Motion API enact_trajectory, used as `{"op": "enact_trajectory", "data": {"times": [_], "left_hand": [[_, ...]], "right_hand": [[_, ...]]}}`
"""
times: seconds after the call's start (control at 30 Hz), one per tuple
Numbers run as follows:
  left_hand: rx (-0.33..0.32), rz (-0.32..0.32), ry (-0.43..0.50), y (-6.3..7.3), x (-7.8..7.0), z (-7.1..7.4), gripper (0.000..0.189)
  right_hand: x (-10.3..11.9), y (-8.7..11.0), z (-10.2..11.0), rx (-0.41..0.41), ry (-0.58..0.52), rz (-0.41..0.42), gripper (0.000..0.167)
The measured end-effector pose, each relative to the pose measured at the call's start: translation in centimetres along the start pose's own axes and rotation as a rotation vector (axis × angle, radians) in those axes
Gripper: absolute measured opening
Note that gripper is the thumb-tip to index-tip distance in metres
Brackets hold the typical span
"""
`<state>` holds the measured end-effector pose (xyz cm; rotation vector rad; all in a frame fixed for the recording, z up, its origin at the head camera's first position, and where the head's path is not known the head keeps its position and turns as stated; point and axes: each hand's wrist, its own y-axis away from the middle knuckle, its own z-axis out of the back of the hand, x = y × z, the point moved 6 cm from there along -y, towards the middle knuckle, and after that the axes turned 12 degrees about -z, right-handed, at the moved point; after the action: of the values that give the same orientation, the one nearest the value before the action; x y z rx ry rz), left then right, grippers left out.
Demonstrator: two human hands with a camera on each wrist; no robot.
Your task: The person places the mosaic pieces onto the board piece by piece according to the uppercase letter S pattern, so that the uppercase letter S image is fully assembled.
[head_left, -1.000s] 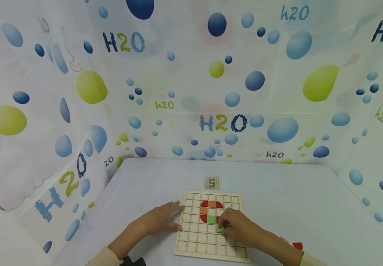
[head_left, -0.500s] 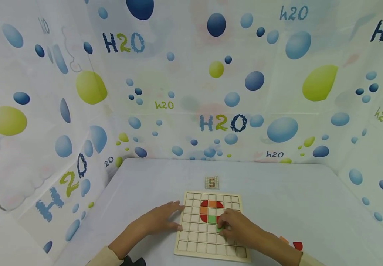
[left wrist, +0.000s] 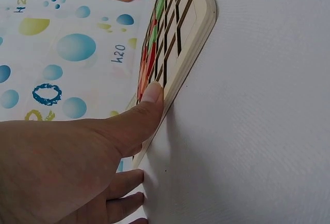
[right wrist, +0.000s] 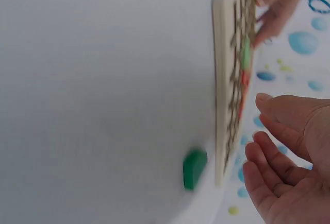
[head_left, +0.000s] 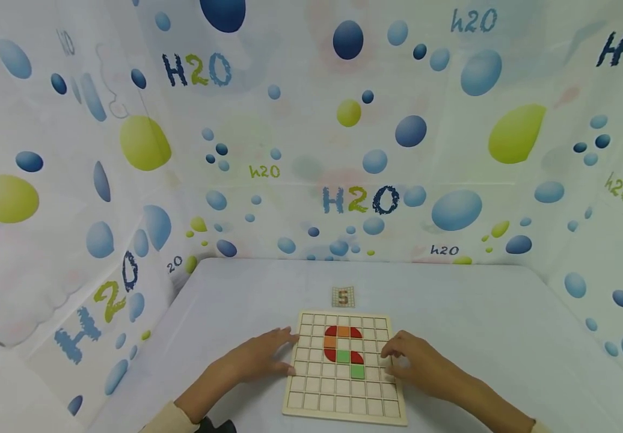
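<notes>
A square wooden grid board (head_left: 317, 403) lies on the table. Set in its cells are several rounded red tiles (head_left: 330, 355), two orange tiles (head_left: 343, 331) and two green tiles (head_left: 357, 371), forming a curved pattern. My left hand (head_left: 260, 355) rests along the board's left edge, its thumb (left wrist: 150, 98) on the rim and the other fingers spread beside it. At the right edge, my right hand (head_left: 422, 364) hovers with loosely bent fingers and nothing between them. A green piece (right wrist: 195, 168) on the table near the board appears in the right wrist view.
Behind the board lies a small grid card (head_left: 343, 297) bearing an S-like figure. A black object (head_left: 216, 426) pokes in at the bottom edge beside the left forearm. A printed sheet (head_left: 300, 120) with blue and yellow-green drops surrounds the white table (head_left: 452, 300).
My right hand has let go of the lower green tile, now lying in its cell, and moved right to the board's edge. The forearm now covers the loose red and orange pieces. Left hand unchanged.
</notes>
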<state>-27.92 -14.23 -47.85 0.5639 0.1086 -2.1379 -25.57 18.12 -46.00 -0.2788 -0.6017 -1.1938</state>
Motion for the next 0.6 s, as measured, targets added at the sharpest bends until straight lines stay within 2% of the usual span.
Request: {"op": "enact_trajectory", "data": {"times": [0.23,0.37,0.47,0.6], "left_hand": [[-0.002,0.008,0.009,0.1,0.1,0.1,0.081],[-0.003,0.017,0.022,0.0,0.2,0.1,0.081],[-0.003,0.017,0.031,0.0,0.2,0.1,0.081],[-0.001,0.005,0.033,0.0,0.1,0.0,0.081]], "right_hand": [[-3.0,2.6,4.6,-0.122,-0.001,-0.044,0.029],[-4.6,4.2,6.6,-0.161,-0.006,-0.089,0.031],[-6.1,5.3,7.6,-0.149,-0.015,-0.125,0.033],[-9.1,6.8,8.0,-0.039,-0.074,-0.221,0.04]]}}
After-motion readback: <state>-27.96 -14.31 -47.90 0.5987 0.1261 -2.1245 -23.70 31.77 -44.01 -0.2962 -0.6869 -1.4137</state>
